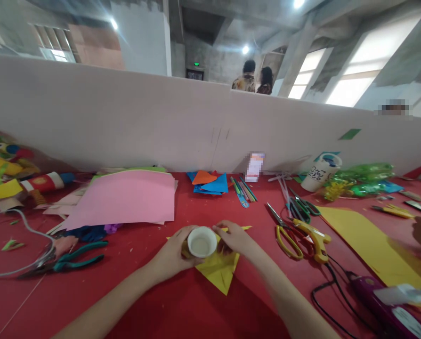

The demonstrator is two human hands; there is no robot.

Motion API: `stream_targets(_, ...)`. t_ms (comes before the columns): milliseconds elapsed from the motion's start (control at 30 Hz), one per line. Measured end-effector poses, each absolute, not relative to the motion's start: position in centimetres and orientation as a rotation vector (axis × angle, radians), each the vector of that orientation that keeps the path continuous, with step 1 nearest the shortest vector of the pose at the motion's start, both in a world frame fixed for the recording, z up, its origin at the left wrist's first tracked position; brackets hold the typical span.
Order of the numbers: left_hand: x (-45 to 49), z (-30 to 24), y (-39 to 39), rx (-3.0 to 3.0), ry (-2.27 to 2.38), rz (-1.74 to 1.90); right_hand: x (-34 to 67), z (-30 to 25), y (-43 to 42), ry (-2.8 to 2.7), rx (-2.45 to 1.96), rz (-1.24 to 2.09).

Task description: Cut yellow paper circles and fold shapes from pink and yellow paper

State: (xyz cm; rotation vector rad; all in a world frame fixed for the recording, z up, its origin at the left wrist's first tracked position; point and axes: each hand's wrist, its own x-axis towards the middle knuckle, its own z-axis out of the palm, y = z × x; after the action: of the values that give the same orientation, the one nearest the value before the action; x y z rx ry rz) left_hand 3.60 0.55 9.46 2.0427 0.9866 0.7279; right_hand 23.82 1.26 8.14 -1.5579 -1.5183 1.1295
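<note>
A small white paper cup (201, 242) stands on a folded yellow paper (219, 270) lying on the red table (182, 306). My left hand (173, 254) curls round the cup's left side and holds it. The fingers of my right hand (233, 236) are closed on the cup's right rim and rest on the yellow paper. Both forearms reach in from the bottom edge.
Yellow-handled scissors (298, 235) and green scissors (300, 207) lie to the right, near a purple glue gun (380, 296) with its cord and a yellow sheet (366, 240). Left: pink paper (125, 197), green pliers (72, 261), wire. Coloured papers (210, 182), sticks and a white cup (319, 172) stand by the partition.
</note>
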Motion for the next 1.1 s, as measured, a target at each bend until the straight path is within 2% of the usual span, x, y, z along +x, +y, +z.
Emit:
stream_targets(367, 3.3, 9.0, 0.8, 1.921, 0.996, 0.704, 34.2, 9.3, 6.9, -1.426, -2.209, 0.295)
stream_targets(667, 3.0, 8.3, 0.9, 1.953, 1.009, 0.734, 35.7, 9.1, 11.8, -1.577, -2.453, 0.281)
stream_targets(1100, 3.1, 8.5, 0.8, 1.946, 1.037, 0.757, 34.6, 7.9, 12.3, -1.700, -2.531, 0.075)
